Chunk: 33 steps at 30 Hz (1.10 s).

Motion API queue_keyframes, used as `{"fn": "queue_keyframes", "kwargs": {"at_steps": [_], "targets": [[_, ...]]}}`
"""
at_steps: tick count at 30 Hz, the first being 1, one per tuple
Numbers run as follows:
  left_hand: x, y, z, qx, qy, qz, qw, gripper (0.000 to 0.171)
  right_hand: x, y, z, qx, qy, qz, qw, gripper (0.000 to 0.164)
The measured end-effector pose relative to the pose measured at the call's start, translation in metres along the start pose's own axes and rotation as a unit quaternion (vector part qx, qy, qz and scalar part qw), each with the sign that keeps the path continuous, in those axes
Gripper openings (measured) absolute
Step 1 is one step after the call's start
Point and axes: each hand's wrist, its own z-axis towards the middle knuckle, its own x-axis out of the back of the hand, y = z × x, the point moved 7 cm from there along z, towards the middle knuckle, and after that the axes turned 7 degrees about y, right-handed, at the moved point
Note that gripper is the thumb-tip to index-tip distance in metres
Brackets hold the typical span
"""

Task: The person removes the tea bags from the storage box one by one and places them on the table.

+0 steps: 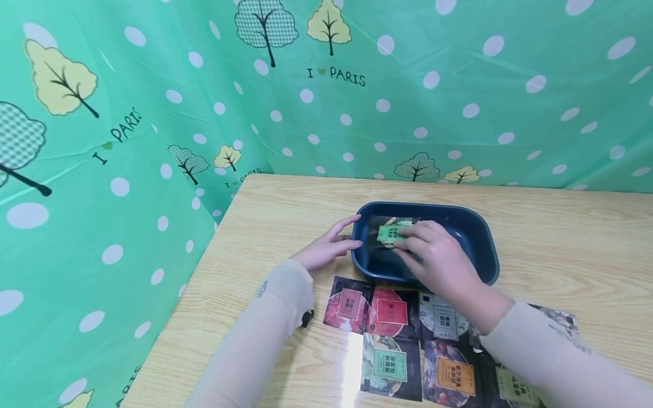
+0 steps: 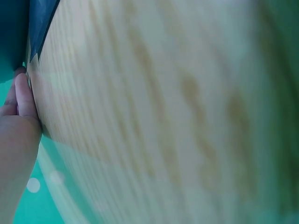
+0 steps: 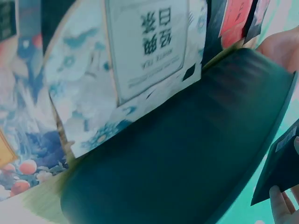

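In the head view a dark blue plastic basin [image 1: 487, 243] stands on the table. My right hand [image 1: 442, 258] pinches a black tea sachet with a green label [image 1: 388, 233] over the left part of the basin; whether the sachet touches the bottom I cannot tell. The right wrist view shows the dark sachet [image 3: 280, 151] above the rim, with fingertips [image 3: 276, 198] at its edge. My left hand [image 1: 326, 249] touches the basin's left end, fingers extended. In the left wrist view this hand [image 2: 25, 95] is beside the basin, partly cut off.
Flat tea sachets lie in rows before the basin: pink [image 1: 349, 304], red [image 1: 390, 313], pale blue [image 1: 442, 319], green [image 1: 390, 365], orange [image 1: 453, 374] and others partly under the right forearm. A green polka-dot curtain [image 1: 357, 124] hangs behind the wooden table [image 1: 275, 221].
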Motion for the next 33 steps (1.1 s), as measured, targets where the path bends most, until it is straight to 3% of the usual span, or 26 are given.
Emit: {"fn": "queue_keyframes", "kwargs": {"at_steps": [12,23,33], "targets": [[0.001,0.001,-0.001,-0.015,-0.009,-0.003,0.9998,0.063,0.011,-0.039,-0.016,0.039,0.025,0.036,0.998,0.024],[0.001,0.002,-0.003,0.007,0.01,-0.024,0.9996,0.062,0.006,-0.073,-0.035,0.048,0.019,0.063,0.997,0.022],[0.0,-0.001,0.001,0.012,0.01,-0.017,0.9997,0.062,-0.008,-0.103,-0.059,0.023,-0.053,0.076,0.995,0.018]]}}
